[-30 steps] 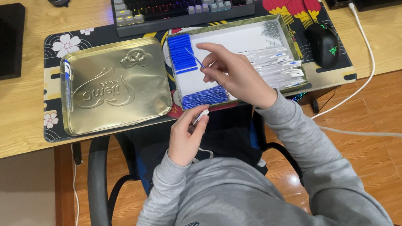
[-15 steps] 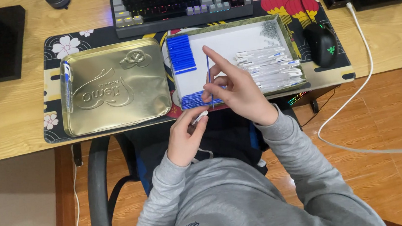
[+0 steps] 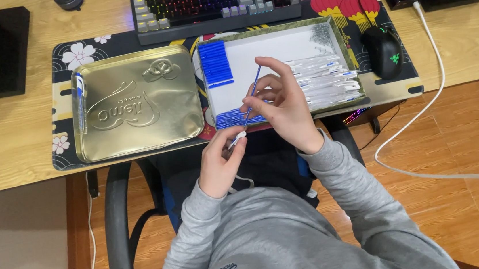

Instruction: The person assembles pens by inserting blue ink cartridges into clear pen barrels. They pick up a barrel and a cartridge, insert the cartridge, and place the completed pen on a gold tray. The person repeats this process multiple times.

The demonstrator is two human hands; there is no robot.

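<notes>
A glossy embossed gold metal tin lid (image 3: 135,103) lies on a matt printed cloth mat (image 3: 60,63) over smooth wooden desk (image 3: 9,137)

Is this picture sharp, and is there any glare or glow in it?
Head view: mostly sharp and evenly lit; the gold tin lid shows soft sheen, not harsh glare; the keyboard glows with coloured backlight; the thin blue rod between the left hand and right hand is slightly soft.

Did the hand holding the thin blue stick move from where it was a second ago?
Yes. The right hand with the thin blue stick has slid toward the tray's front edge, nearer the left hand.
</notes>
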